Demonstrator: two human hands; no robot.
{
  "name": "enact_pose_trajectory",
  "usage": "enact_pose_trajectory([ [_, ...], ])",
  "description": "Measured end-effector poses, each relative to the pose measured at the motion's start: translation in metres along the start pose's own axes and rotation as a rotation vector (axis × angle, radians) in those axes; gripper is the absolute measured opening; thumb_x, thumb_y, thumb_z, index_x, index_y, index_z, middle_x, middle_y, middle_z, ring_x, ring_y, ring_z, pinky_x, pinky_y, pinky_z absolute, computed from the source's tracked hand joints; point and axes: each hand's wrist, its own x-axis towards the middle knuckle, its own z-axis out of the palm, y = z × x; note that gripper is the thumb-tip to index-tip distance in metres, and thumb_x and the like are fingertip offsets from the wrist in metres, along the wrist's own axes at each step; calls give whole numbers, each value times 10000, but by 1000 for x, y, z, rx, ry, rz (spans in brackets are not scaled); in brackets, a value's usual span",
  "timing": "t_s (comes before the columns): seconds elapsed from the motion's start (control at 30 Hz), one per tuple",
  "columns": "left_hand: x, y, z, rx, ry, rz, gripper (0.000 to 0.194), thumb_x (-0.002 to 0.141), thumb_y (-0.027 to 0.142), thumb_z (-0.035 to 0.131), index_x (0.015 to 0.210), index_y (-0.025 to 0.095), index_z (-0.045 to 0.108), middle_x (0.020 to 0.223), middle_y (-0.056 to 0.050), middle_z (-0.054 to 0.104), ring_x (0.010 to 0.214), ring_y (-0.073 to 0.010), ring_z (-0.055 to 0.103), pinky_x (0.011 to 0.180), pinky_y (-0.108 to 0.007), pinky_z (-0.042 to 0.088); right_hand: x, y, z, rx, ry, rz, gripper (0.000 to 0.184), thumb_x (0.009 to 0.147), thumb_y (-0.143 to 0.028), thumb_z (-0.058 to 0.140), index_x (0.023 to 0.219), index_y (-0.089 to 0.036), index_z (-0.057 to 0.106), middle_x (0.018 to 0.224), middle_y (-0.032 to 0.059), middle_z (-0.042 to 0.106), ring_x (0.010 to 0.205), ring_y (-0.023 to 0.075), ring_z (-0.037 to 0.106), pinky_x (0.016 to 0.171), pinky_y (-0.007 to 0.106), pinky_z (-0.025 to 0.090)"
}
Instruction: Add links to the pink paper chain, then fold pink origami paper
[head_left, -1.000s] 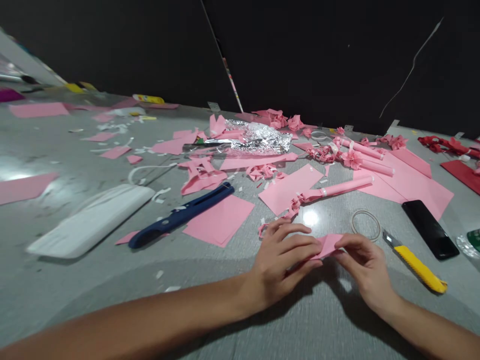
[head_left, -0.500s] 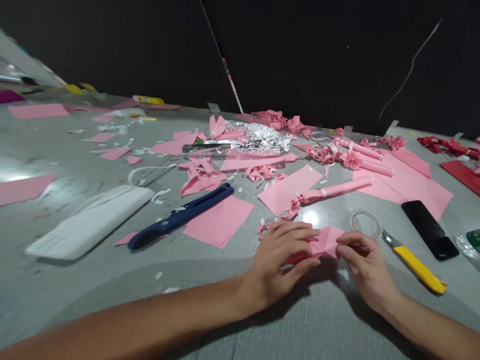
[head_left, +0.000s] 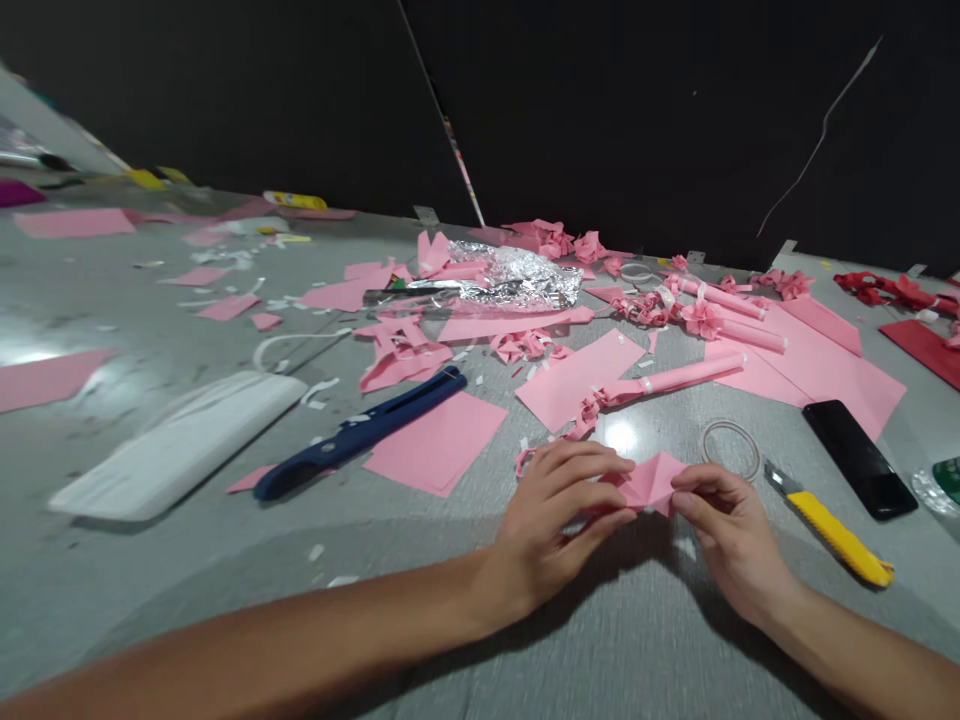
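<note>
Between my two hands is a small piece of folded pink paper (head_left: 651,482), with creases running across it. My left hand (head_left: 559,515) grips its left end, fingers on top and thumb below, hiding that side. On the right edge, my right hand (head_left: 724,520) pinches the paper between thumb and forefinger. Just behind my left hand lies a rolled pink paper stick (head_left: 686,374) with a crumpled, flower-like strip trailing from it. To the right of my right hand are a ring of wire (head_left: 731,450) and a yellow utility knife (head_left: 840,538) with its blade showing.
A black phone (head_left: 859,458) lies at the right. Left of my hands are a dark blue cutter-like tool (head_left: 360,432), pink sheets (head_left: 442,450) and a white packet (head_left: 180,445). Crumpled clear wrap (head_left: 517,275) and pink scraps lie further back, before a black panel (head_left: 600,110).
My left hand has shifted slightly left, its fingers a little more curled over the folded paper. My right hand keeps its pinch, almost unmoved.
</note>
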Motion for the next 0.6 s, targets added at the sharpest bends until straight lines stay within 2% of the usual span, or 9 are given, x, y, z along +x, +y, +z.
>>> enact_pose_trajectory([
  [0.6, 0, -2, 0, -15, 13, 31, 36, 1013, 237, 719, 977, 237, 714, 1107, -48, 814, 1061, -204, 733, 996, -381, 546, -1, -2, 2, 61, -22, 83, 261, 694, -420, 1000, 836, -267, 843, 788, -7, 755, 741, 153, 648, 721, 309, 500],
])
